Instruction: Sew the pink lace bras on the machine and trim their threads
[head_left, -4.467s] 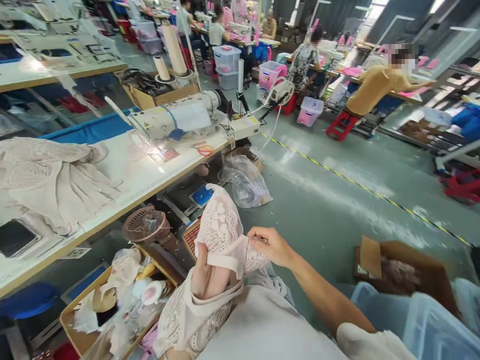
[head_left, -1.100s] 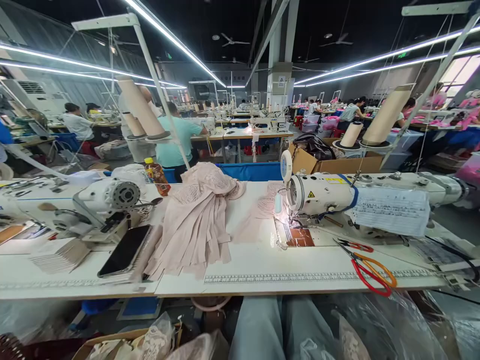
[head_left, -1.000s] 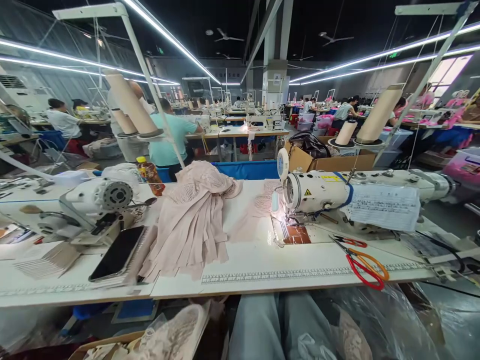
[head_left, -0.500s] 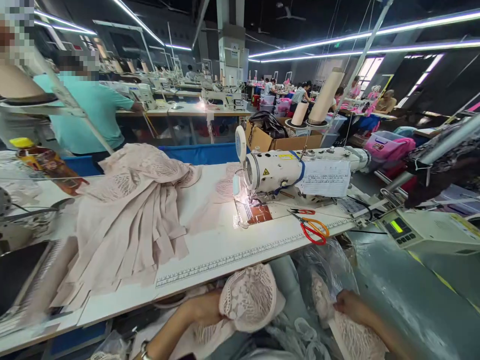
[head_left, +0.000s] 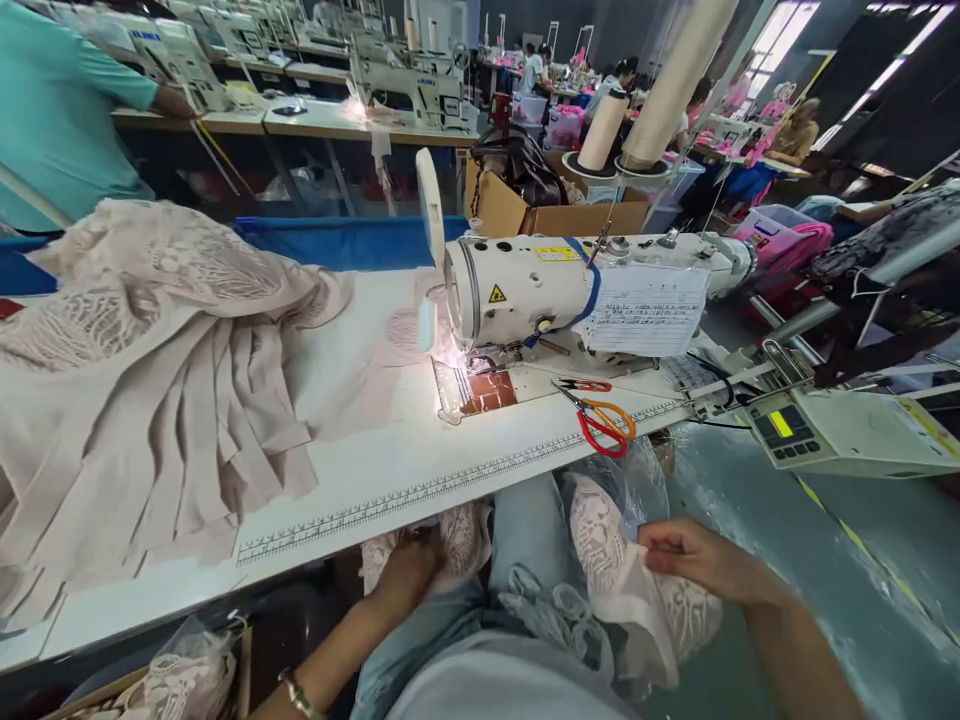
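Observation:
Low in front of the table edge, my left hand [head_left: 409, 578] is closed on a pale pink lace bra piece [head_left: 463, 540], which lies over my lap and is partly hidden by the hand. On the other side, my right hand [head_left: 686, 558] pinches a second pale pink lace bra piece [head_left: 600, 535] that hangs beside my knee, next to clear plastic [head_left: 645, 480]. Above them on the table is a white sewing machine [head_left: 525, 285] with its lamp lit. Scissors [head_left: 604, 425] with red and orange handles and small red thread snips [head_left: 586, 385] rest near it.
A heap of pale pink bra pieces [head_left: 172, 350] covers the table's left side. A printed ruler [head_left: 420, 500] runs along the front edge. A control box [head_left: 847, 430] is at right, thread cones [head_left: 604, 130] behind the machine. A co-worker in a teal shirt [head_left: 60, 110] sits at far left.
The view has tilted down and shifted. My left hand has lowered its bra piece from the table edge toward my lap. My right hand still grips the other piece, now held nearer my knee.

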